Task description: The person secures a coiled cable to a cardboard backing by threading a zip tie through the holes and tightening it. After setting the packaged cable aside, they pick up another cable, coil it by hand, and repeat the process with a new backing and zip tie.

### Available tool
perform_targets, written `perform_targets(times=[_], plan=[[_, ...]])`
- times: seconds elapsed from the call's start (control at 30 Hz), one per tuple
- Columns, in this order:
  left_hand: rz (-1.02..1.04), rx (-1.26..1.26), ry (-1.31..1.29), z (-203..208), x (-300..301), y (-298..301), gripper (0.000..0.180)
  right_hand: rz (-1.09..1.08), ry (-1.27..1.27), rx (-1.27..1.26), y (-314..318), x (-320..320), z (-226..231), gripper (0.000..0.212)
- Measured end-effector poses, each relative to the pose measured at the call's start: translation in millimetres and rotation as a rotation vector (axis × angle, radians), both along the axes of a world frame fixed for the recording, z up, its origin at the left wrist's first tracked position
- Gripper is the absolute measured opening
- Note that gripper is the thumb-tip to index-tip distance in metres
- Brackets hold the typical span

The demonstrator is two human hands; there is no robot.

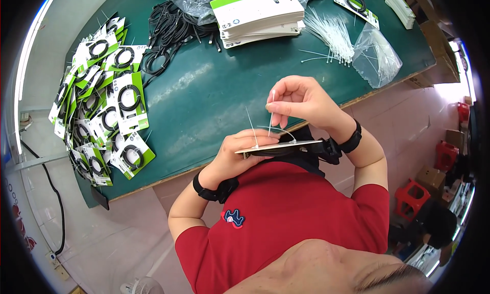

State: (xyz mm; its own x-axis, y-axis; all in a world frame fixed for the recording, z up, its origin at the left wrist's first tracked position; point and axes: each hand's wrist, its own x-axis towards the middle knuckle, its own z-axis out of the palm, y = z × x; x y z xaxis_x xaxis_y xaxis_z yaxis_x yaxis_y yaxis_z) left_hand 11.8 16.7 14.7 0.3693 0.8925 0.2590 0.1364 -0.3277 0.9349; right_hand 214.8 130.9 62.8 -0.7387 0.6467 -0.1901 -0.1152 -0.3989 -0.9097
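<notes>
I've got the card [286, 145] at the green table's [189, 120] near edge.
My left hand [237, 152] pinches one end, seemingly so the threaded ties [250, 121] stick up free; my right hand [302, 102] pinches a white cable tie [270, 124]; spare ties [332, 38] fan toward the table's far right, probably for easy picking.

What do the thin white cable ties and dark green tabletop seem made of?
Thin white cable ties: probably smooth plastic, judging by their pale, slim, springy-looking strands.
Dark green tabletop: perhaps rubber or vinyl; blurred pale reflections suggest a semi-gloss surface.
</notes>
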Motion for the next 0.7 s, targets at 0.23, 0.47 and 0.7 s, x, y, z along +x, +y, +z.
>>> perform_targets(times=[0.23,0.47,0.7], plan=[[-0.121,-0.097,-0.024,2,-9,-7,0.028,0.250,0.195,0.199,4,1,-22,0.004],[0.065,0.327,-0.008,-12,-4,-11,0.033,-0.068,0.169,0.252,15,6,-13,0.004],[0.031,0.532,0.079,-10,-5,-6,0.034,-0.039,-0.119,0.122,15,3,-36,0.011]])
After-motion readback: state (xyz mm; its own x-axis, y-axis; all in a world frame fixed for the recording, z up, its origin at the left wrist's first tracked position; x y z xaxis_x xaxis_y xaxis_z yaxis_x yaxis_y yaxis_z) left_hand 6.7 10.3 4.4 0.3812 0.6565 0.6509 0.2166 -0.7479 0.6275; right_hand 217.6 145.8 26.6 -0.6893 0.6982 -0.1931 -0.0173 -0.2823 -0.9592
